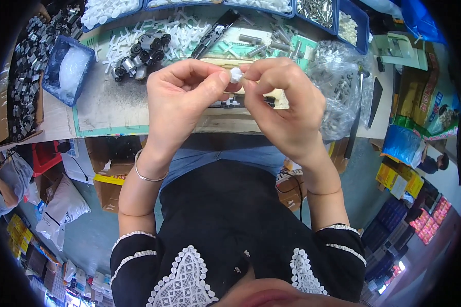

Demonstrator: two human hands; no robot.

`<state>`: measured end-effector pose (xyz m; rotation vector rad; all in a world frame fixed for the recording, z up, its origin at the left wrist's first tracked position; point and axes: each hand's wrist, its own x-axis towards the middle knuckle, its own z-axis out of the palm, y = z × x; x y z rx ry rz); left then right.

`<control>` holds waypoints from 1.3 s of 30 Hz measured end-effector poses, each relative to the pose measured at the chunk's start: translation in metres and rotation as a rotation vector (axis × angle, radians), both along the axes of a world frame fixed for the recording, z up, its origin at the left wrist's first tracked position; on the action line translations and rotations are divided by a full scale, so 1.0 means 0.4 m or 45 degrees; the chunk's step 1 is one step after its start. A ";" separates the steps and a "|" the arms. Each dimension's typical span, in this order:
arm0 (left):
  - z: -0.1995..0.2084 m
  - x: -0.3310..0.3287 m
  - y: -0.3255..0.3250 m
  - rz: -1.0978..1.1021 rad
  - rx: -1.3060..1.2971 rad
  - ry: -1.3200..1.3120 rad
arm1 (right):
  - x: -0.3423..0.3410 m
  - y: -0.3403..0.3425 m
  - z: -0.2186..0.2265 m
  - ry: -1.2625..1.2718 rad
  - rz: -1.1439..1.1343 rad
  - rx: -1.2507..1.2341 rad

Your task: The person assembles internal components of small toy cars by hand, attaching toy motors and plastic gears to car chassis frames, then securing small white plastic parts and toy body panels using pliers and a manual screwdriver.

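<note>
Between the fingertips of my left hand (187, 94) and my right hand (287, 100) is a small white round plastic part (236, 75). Both hands pinch it just above the near side of the workbench. Below and behind the fingers lies a beige fixture (217, 62) with dark metal pieces, largely hidden by my hands. Beyond my left hand sit several black-and-silver cylindrical parts (141, 55), with a heap of white plastic stems (182, 36) around them. A long black strip-like part (216, 33) lies slanted past the fingers.
Blue bins of small white and metal parts line the back, one bin (354, 25) at right. A blue tray (69, 69) with clear plastic stands left, beside many dark metal parts (28, 71). Clear bags (335, 87) lie right. Metal tubes (279, 46) lie behind my hands.
</note>
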<state>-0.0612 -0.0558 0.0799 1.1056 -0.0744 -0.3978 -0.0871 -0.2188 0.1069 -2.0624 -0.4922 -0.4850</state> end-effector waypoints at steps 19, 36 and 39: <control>-0.065 -0.080 -0.025 -0.031 -0.145 -0.392 | -0.077 -0.051 -0.045 0.271 0.045 0.081; -0.132 -0.110 0.010 0.063 1.479 -1.537 | -0.032 -0.087 -0.116 0.003 0.121 -0.815; -0.138 -0.114 0.007 0.069 1.555 -1.582 | -0.018 -0.081 -0.108 0.045 0.208 -0.870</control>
